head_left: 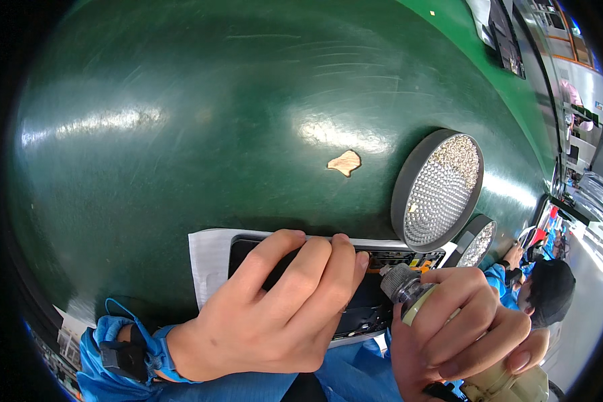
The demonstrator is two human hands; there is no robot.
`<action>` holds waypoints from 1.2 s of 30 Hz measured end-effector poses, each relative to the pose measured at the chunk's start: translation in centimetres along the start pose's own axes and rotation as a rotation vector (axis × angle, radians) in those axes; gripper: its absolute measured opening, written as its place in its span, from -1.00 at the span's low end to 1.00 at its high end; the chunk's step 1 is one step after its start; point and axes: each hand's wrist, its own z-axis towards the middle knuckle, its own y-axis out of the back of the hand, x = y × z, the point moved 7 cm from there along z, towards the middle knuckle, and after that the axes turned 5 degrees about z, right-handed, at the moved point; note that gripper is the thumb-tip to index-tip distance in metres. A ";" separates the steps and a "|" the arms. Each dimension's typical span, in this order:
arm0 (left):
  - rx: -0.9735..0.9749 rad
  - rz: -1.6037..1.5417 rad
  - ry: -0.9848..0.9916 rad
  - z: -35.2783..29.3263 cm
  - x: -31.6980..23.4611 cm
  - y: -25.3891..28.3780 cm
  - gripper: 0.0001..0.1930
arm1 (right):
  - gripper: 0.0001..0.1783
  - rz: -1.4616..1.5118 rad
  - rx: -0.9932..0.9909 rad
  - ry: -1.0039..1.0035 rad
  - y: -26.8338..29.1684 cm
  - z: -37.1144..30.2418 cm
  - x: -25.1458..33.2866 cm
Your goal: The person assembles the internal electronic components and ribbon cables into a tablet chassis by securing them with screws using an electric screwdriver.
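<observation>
An opened black phone [368, 309] lies on a white sheet [208, 258], with circuit boards and orange flex parts exposed at its right end. My left hand [275, 301] lies across its left and middle parts, fingers bent over the far edge, holding it in place. In my right hand [459, 328] is a pale electric screwdriver [419, 303], gripped around its body. Its grey knurled nose [402, 281] points at the phone's right end. I cannot make out whether the bit touches a screw. Much of the phone is hidden under my left hand.
A round grey dish [400, 194] with a perforated-looking plate and many tiny screws stands beyond the phone's right end. A second grey dish [486, 241] is behind it. A tan flake [345, 163] lies on the green table [181, 147]. Another person [546, 291] sits at right.
</observation>
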 end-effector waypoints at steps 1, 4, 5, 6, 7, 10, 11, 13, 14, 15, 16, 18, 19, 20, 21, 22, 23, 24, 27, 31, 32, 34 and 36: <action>-0.002 -0.001 0.003 0.0 0.0 0.0 -0.63 | -0.18 0.000 0.003 -0.002 0.0 0.1 -0.1; -0.013 -0.008 -0.002 0.0 0.0 0.0 -0.64 | -0.16 0.003 0.026 -0.004 0.0 0.2 -0.1; -0.027 -0.001 -0.004 0.0 0.0 0.0 -0.64 | -0.16 -0.006 0.034 -0.008 -0.1 0.2 0.1; -0.040 0.006 -0.006 0.0 -0.1 0.0 -0.63 | -0.16 -0.014 0.043 -0.011 -0.2 0.3 0.2; -0.040 0.008 0.001 -0.1 0.0 0.0 -0.63 | -0.16 -0.009 0.048 -0.015 -0.4 0.3 0.1; -0.037 0.007 0.005 -0.3 0.1 0.3 -0.64 | -0.15 -0.036 0.066 -0.018 -1.2 0.4 -0.3; -0.026 -0.025 0.012 -0.3 0.1 0.2 -0.65 | -0.16 -0.033 0.062 0.006 -1.1 0.4 -0.4; -0.021 -0.059 0.021 -0.2 0.3 -0.1 -0.65 | -0.20 -0.026 0.056 0.057 -1.0 0.2 -0.6; -0.028 -0.071 0.016 -0.2 0.3 -0.2 -0.66 | -0.21 -0.023 0.054 0.083 -0.9 0.1 -0.8; -0.028 -0.078 0.015 -0.3 0.3 -0.2 -0.66 | -0.23 -0.010 0.048 0.107 -0.8 0.0 -1.1; -0.030 -0.073 0.018 -0.4 0.2 -0.1 -0.66 | -0.24 0.001 0.043 0.136 -0.8 0.0 -1.2; -0.074 -0.095 0.055 -0.4 0.3 0.3 -0.68 | -0.27 0.017 0.031 0.195 -0.8 0.1 -1.2; -0.077 -0.093 0.053 -0.4 0.3 0.4 -0.68 | -0.27 0.017 0.032 0.199 -0.9 0.2 -1.3; -0.075 -0.095 0.059 -0.3 0.3 0.4 -0.69 | -0.25 -0.004 0.011 0.211 -0.9 0.3 -1.3; -0.071 -0.095 0.067 -0.5 0.4 0.4 -0.70 | -0.24 -0.021 -0.012 0.222 -0.9 0.3 -1.3; -0.072 -0.093 0.063 -0.4 0.3 0.5 -0.70 | -0.24 -0.022 -0.014 0.227 -0.9 0.3 -1.3; -0.075 -0.107 0.069 -0.3 0.4 0.5 -0.70 | -0.24 0.014 -0.019 0.210 -0.7 0.2 -1.4; -0.078 -0.122 0.074 -0.2 0.4 0.4 -0.70 | -0.24 0.050 -0.024 0.193 -0.6 0.2 -1.4; -0.067 -0.131 0.057 -0.1 0.5 0.4 -0.69 | -0.16 0.010 0.074 0.038 -0.6 1.1 -0.7; -0.086 -0.136 0.076 0.2 0.4 0.6 -0.69 | -0.18 0.036 0.054 0.079 1.3 1.8 3.4; -0.072 -0.126 0.056 0.4 0.2 0.6 -0.69 | -0.26 -0.084 -0.222 0.292 2.7 0.5 3.6; -0.055 -0.100 0.024 0.4 0.2 0.3 -0.67 | -0.25 -0.094 -0.213 0.285 3.4 0.3 2.5; -0.040 -0.094 0.017 0.3 0.3 0.1 -0.66 | -0.22 -0.071 -0.187 0.250 3.8 0.0 1.4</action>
